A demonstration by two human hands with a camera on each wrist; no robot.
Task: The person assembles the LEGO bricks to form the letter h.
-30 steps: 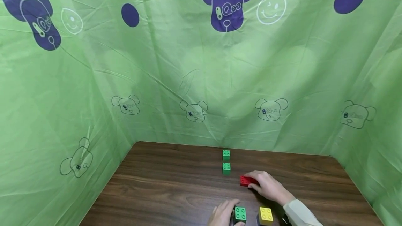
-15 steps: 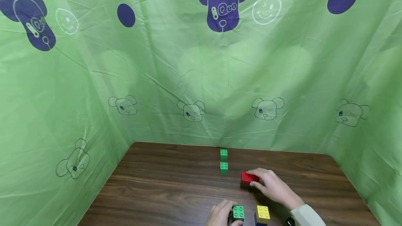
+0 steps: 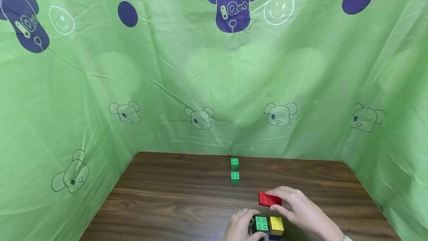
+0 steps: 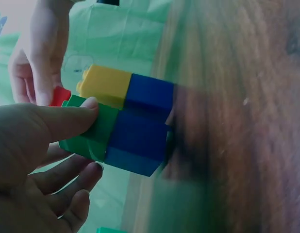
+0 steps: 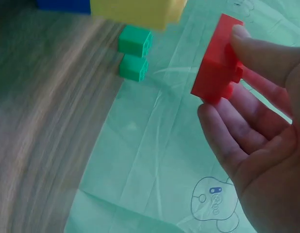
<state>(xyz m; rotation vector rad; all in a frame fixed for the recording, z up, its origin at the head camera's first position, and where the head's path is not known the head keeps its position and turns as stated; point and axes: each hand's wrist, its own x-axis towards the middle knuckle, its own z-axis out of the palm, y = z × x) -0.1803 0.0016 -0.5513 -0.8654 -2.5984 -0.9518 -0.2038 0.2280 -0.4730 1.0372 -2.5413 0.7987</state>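
My left hand [image 3: 240, 226] grips a green toy brick [image 3: 261, 224], thumb on one side and fingers on the other. That brick sits on a blue brick [image 4: 137, 138]. Right beside it stands a second stack, a yellow brick [image 3: 276, 226] on another blue brick [image 4: 151, 94]. Farther back, my right hand [image 3: 299, 207] pinches a long red brick [image 5: 217, 63] between thumb and fingers. In the right wrist view its studs face the palm. The red brick is held up just behind the two stacks, overlapping the table in the head view.
Two small green bricks, a nearer one [image 3: 235, 177] and a farther one [image 3: 234, 163], stand in line toward the back of the brown wooden table [image 3: 174, 196]. A green printed cloth [image 3: 160, 129] walls the table at the back and sides.
My right hand has raised the red brick off the table and brought it nearer the stacks. My left hand has slid the green-and-blue stack right, up beside the yellow one.
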